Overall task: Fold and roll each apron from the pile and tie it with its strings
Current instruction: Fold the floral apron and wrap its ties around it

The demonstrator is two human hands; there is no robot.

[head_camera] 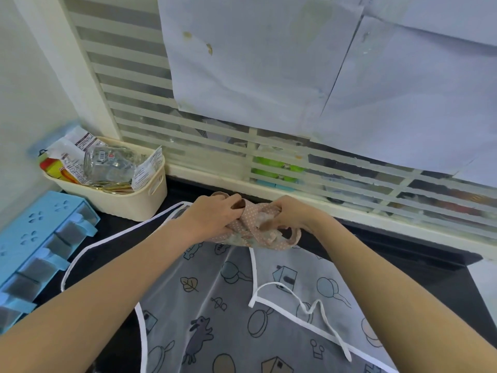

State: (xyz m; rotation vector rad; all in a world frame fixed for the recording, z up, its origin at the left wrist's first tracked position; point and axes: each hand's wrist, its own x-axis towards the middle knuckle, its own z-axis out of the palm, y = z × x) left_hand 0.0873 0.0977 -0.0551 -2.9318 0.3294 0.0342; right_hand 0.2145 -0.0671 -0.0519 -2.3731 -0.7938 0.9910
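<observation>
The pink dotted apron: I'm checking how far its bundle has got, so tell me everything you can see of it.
The pink dotted apron is soft cloth, pink-brown with small white dots and a paler floral patch. It is bunched into a small roll at the far edge of the dark counter, lying on a translucent printed apron. The left hand grips its left end, the right hand pinches the strap. A dotted strap crosses it; no finished knot shows.

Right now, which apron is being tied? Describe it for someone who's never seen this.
Find the striped window behind the dark counter. Just below its sill, both hands grip a rolled apron. It is pinkish with small dots, unlike the flat translucent cartoon-print apron under it.
</observation>
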